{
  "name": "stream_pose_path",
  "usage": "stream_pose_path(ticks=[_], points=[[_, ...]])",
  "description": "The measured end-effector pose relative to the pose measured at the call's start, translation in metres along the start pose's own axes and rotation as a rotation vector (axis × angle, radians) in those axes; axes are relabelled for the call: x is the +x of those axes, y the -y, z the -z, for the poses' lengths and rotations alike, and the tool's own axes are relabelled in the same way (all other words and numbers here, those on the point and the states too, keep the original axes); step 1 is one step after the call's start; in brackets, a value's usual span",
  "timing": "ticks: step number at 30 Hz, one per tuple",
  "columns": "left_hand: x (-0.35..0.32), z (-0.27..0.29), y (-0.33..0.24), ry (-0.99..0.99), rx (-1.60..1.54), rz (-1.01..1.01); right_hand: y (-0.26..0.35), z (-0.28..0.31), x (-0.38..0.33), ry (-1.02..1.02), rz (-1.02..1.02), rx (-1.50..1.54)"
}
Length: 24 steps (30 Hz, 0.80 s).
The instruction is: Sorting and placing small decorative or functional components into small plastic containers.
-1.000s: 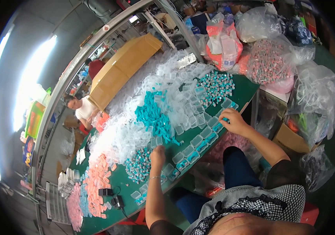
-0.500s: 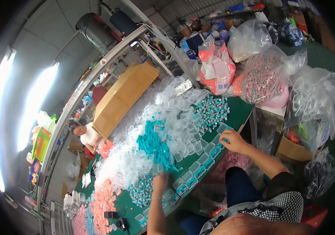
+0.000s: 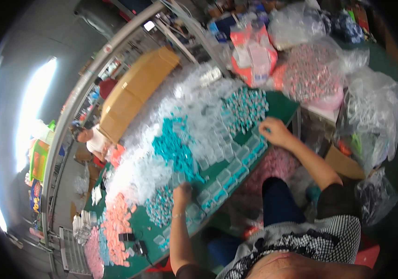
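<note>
My left hand (image 3: 182, 193) is closed beside the heap of small teal-and-silver pieces (image 3: 160, 205). A clear plastic box (image 3: 179, 178) shows right at its fingertips; whether the fingers grip it is hidden. At the far right end of a row of open clear boxes with teal pieces inside (image 3: 229, 180), my right hand (image 3: 274, 132) has its fingers bent together. Anything pinched there is too small to make out. A pile of teal plastic strips (image 3: 173, 146) lies between the hands, farther back. Another teal-and-silver heap (image 3: 245, 109) sits just beyond my right hand.
A large mound of clear boxes (image 3: 136, 165) covers the table's middle, with a cardboard box (image 3: 138, 90) behind. Coral pieces (image 3: 116, 223) and a small black device (image 3: 139, 247) are at left. Filled bags (image 3: 313, 72) stand at right. Another person (image 3: 96, 142) is across the table.
The whole view has shifted, with the table now higher in the picture. My right hand has lifted slightly off the row toward the far heap. My left hand stays by the near heap.
</note>
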State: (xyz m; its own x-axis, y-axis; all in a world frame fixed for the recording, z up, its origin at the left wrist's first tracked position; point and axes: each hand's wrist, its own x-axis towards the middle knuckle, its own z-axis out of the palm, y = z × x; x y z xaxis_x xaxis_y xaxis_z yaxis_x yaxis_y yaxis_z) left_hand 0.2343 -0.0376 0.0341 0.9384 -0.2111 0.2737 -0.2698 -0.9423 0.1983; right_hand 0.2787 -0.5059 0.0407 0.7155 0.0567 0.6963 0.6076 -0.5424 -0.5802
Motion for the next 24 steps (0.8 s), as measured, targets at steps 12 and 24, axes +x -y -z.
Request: stream_pose_path(ticks=[12, 24], points=[[-0.007, 0.016, -0.017, 0.018, -0.03, 0.181, -0.025, -0.043, 0.046, 0.244, -0.132, -0.223], [-0.006, 0.012, -0.014, -0.009, 0.058, 0.216, -0.019, -0.095, 0.056, 0.305, 0.132, -0.701]])
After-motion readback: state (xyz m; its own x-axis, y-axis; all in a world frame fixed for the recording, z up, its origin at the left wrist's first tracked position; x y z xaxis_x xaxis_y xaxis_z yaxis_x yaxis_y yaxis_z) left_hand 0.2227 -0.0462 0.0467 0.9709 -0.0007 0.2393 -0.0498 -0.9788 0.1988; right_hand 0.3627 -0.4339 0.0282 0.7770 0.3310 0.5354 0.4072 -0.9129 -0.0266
